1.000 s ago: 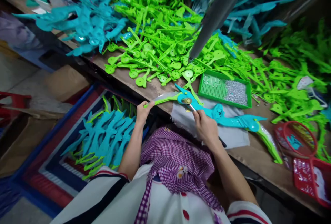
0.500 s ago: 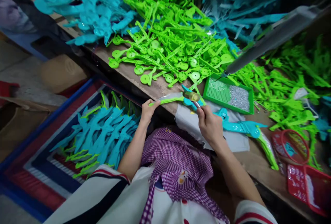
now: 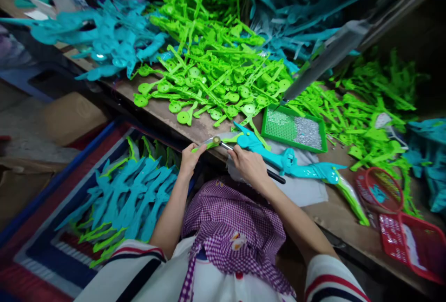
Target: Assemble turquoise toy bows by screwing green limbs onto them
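Note:
A long blue plastic assembly (image 3: 266, 154) lies along the table's front edge on a pale cloth (image 3: 308, 190). Green curved arms stick out at both ends, the right one (image 3: 353, 200) carrying a clear strip. My left hand (image 3: 189, 160) is closed around the tip of the left green arm (image 3: 228, 144). In my right hand (image 3: 248, 165) is a small hammer (image 3: 216, 140) with a yellowish head, metal shaft and black grip. Its head is over the left green arm, close to my left fingers; whether it touches is unclear.
Green parts (image 3: 223, 79) are heaped behind, with blue parts (image 3: 114, 37) to their left. A green tray (image 3: 294, 128) holds small metallic pieces. Red baskets (image 3: 411, 241) stand at right. Finished-looking blue-green pieces (image 3: 135, 195) fill a blue-edged bin at lower left. A grey rod (image 3: 324, 62) slants down over the tray.
The hammer head has moved left, from over the blue joint to the green arm near my left hand. My right hand moved left with it. The whole view has shifted slightly.

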Available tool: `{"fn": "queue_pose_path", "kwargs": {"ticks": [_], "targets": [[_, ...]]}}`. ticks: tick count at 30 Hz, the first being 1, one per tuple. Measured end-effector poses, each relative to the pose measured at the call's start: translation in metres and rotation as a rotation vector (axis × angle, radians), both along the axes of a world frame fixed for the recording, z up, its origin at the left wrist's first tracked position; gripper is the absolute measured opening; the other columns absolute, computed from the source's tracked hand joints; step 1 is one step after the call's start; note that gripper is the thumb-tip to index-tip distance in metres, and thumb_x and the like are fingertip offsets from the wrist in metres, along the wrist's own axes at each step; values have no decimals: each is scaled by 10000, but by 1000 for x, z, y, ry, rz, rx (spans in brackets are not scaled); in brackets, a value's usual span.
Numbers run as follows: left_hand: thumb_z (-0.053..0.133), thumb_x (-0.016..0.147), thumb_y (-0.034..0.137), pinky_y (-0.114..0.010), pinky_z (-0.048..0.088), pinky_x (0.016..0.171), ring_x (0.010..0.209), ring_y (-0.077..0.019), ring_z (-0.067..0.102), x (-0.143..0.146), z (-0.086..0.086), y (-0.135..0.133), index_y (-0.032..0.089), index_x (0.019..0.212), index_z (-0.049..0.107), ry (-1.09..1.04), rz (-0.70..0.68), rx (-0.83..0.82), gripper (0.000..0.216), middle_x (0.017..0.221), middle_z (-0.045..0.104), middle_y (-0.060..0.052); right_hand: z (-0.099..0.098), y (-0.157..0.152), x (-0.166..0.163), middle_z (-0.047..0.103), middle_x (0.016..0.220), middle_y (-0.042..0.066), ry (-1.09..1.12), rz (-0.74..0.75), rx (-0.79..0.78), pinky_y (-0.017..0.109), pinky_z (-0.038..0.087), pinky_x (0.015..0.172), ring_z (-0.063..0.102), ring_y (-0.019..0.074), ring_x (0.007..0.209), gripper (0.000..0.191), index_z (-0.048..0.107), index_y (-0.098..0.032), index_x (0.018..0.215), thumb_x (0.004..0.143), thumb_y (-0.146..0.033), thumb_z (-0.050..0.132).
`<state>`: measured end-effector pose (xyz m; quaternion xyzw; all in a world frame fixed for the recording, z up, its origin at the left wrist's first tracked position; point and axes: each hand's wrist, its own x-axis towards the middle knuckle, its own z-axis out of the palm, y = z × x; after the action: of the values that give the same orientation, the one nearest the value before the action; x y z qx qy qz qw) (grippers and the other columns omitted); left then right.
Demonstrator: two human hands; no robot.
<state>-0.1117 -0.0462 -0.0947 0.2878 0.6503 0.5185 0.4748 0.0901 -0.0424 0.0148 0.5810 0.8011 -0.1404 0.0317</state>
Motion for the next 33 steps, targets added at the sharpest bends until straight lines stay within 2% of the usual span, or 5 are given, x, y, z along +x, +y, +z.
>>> {"fn": "queue_pose_path", "kwargs": {"ticks": [10,16,21,26,33], "targets": [[839,602,413,-230,485,640,709,-126,598,-5,2,-16,193,983,607,306,41,160,497,855,626,7,52,41,213,726,1033,222,-99,-826,394,359,285,664,617,250,778,384,636,-131,1217,996,-334,397],[790,726,418,-251,482,630,653,-127,602,-15,37,-24,172,923,738,669,41,315,319,818,699,-22,35,157,260,613,1331,304,-132,-831,183,397,285,771,590,273,1145,495,529,-60,1422,1047,-311,326],[752,746,399,-241,375,518,518,-100,474,-19,83,-19,158,763,751,813,59,385,242,621,622,11,13,187,268,569,1342,380,-151,-830,19,424,281,782,577,324,1198,473,596,45,1338,1011,-260,440],[701,759,333,-230,315,515,497,-72,368,-14,126,9,134,683,693,882,121,400,213,553,506,48,38,173,272,543,1389,330,-117,-692,143,448,295,813,549,326,1246,568,572,-1,1390,1002,-398,453],[623,690,300,-224,259,525,496,-73,345,-13,148,55,161,608,592,1002,112,412,164,495,398,73,47,61,294,700,1067,226,217,-763,930,396,448,847,647,236,948,432,683,-61,1159,992,-390,459]]}}
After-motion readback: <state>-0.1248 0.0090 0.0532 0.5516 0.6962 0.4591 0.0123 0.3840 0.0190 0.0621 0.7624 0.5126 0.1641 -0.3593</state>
